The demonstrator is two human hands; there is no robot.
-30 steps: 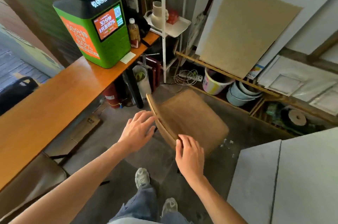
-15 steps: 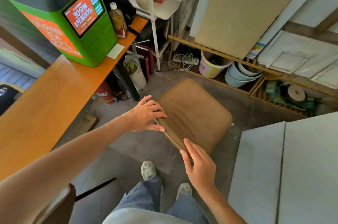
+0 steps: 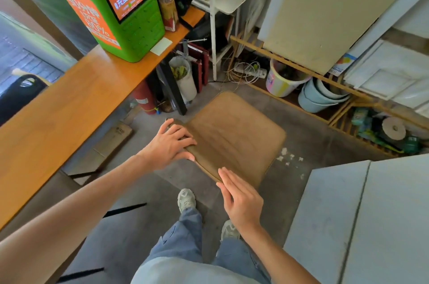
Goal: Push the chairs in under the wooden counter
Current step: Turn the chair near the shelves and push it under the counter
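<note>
A brown padded chair (image 3: pixel 234 135) stands on the grey floor in the middle of the view, to the right of the long wooden counter (image 3: pixel 69 109). My left hand (image 3: pixel 170 142) is closed over the top edge of the chair's back, fingers on the seat side and thumb underneath. My right hand (image 3: pixel 241 197) lies flat and open against the near end of the same edge, fingers together. The chair's legs are hidden under the seat. My two feet stand just behind it.
A green charging kiosk (image 3: pixel 111 9) and a bottle (image 3: pixel 167 6) stand on the counter. Under the counter are a black leg (image 3: pixel 173 88), a fire extinguisher (image 3: pixel 144 98) and a white bin (image 3: pixel 184 79). Buckets (image 3: pixel 285 79) and a wooden rack lie ahead; a grey panel (image 3: pixel 359 218) stands at right.
My left hand went from hovering near the chair's back to gripping its top edge. My right hand flattened against the edge. The view moved closer to the chair.
</note>
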